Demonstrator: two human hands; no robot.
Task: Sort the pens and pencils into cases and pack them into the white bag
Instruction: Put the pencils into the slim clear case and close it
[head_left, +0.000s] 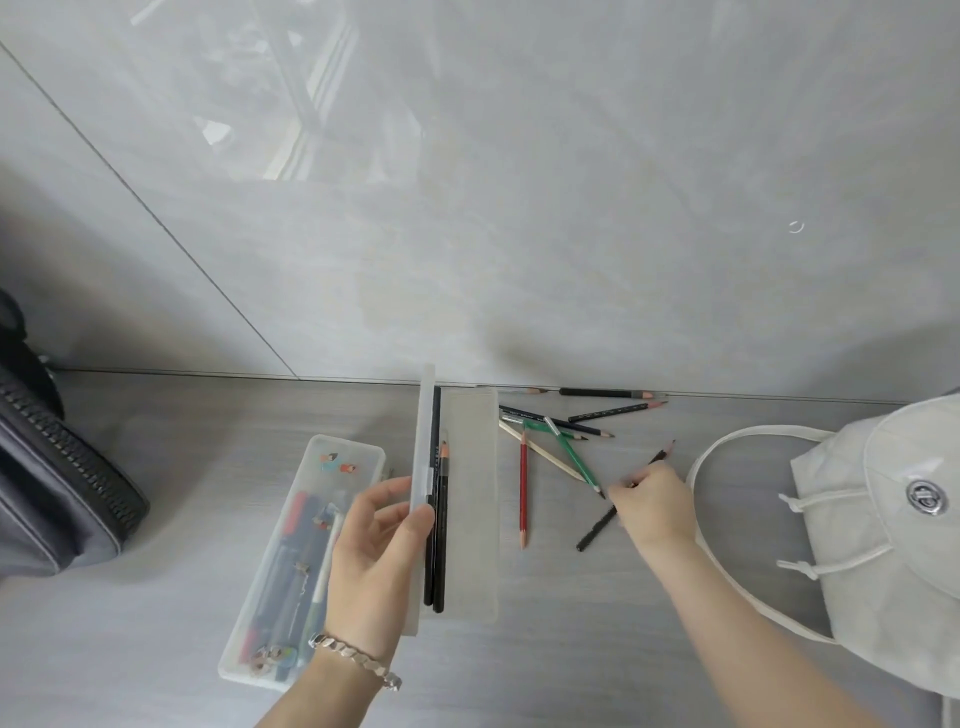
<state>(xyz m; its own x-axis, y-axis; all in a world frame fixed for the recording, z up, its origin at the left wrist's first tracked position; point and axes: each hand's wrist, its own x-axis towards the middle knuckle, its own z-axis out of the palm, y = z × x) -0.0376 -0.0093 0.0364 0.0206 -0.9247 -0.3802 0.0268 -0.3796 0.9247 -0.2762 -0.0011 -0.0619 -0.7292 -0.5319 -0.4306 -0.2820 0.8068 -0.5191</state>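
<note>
The fingers (626, 486) of the right hand (657, 506) are closed on a black pencil (592, 535) at about its middle. The pencil lies slanted on the worktop (208, 467), to the right of the open case (472, 467). It is a light, stiff stick with a smooth lacquered barrel and a brittle point. A thumb-and-fingertip pinch near the middle should lift it level, and the tip is best left alone.

The left hand's fingers (387, 491) and thumb hold the lid (427, 415) of that case. The lid stands on edge along the case's left side. It looks like thin, slightly flexible plastic, so a light grip on its edge should do.

From the fingers outward, the right hand is palm down, its wrist and forearm running back toward the lower right. The left hand (374, 556) is turned side-on with the palm facing the lid, and a bracelet (358, 659) sits on the wrist.

Two dark pencils (440, 545) lie lengthwise inside the case against its left wall. More pencils lie scattered to its right, among them a red pencil (523, 488) and a green pencil (574, 457). Further right still is the white bag (893, 545). A closed pen case (311, 519) lies just to the left of the open case.
</note>
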